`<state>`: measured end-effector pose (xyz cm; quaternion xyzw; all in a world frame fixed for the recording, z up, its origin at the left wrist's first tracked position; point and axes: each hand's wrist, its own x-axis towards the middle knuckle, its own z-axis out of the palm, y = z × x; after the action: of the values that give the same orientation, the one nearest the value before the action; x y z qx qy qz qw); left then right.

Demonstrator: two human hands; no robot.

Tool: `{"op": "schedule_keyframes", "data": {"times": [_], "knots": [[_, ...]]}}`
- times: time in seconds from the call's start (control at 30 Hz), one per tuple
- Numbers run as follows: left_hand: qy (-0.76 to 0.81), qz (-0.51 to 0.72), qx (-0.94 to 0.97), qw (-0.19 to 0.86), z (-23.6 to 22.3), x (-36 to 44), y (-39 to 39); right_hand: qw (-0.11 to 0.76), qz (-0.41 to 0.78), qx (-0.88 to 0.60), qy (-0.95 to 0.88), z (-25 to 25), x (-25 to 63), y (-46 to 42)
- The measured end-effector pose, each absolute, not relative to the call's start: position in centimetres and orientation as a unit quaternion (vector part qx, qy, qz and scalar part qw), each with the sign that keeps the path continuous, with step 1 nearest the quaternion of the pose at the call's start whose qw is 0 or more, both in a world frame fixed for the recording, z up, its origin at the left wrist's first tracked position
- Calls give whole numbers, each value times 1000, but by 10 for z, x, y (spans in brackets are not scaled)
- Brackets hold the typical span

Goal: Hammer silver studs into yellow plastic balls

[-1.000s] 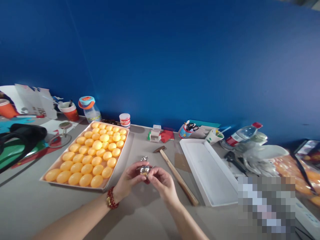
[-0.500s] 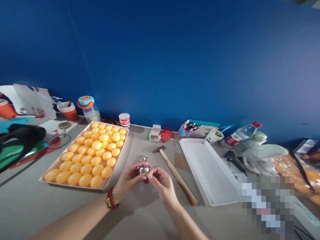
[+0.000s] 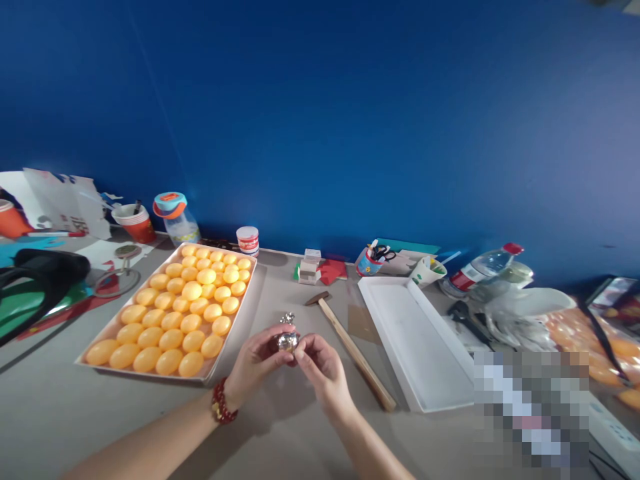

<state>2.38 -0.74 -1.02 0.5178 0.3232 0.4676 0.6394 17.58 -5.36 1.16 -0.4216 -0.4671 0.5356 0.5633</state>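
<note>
My left hand [image 3: 255, 367] and my right hand [image 3: 323, 370] meet over the grey table, both pinched on a small shiny silver foil-wrapped ball [image 3: 287, 342]. A second small silver piece [image 3: 287, 319] lies on the table just beyond them. A red bead bracelet [image 3: 221, 403] is on my left wrist. To the left stands a tray [image 3: 240, 333] filled with several yellow plastic eggs [image 3: 193, 307]. A wooden-handled hammer [image 3: 350, 347] lies to the right of my hands.
A white empty tray [image 3: 420, 347] sits to the right. Along the blue wall stand cups [image 3: 134, 223], a small jar [image 3: 249, 239], a pen cup with scissors [image 3: 373, 261], a water bottle [image 3: 487, 267]. A black bag [image 3: 40, 273] is at far left, orange eggs in plastic [image 3: 595, 347] at far right.
My hands and the silver ball have barely moved; the fingers shifted slightly around it. The view drifted a little.
</note>
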Motion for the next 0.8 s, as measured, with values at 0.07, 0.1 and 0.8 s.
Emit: {"op": "schedule_keyframes", "data": {"times": [0.07, 0.1, 0.8], "knots": [[327, 471, 525, 629, -9, 24, -8, 566, 530, -425, -467, 12, 175, -54], [330, 472, 528, 625, -9, 23, -8, 568, 528, -425, -468, 13, 175, -55], [360, 483, 582, 546, -6, 21, -13, 566, 430, -473, -522, 9, 170, -60]]}}
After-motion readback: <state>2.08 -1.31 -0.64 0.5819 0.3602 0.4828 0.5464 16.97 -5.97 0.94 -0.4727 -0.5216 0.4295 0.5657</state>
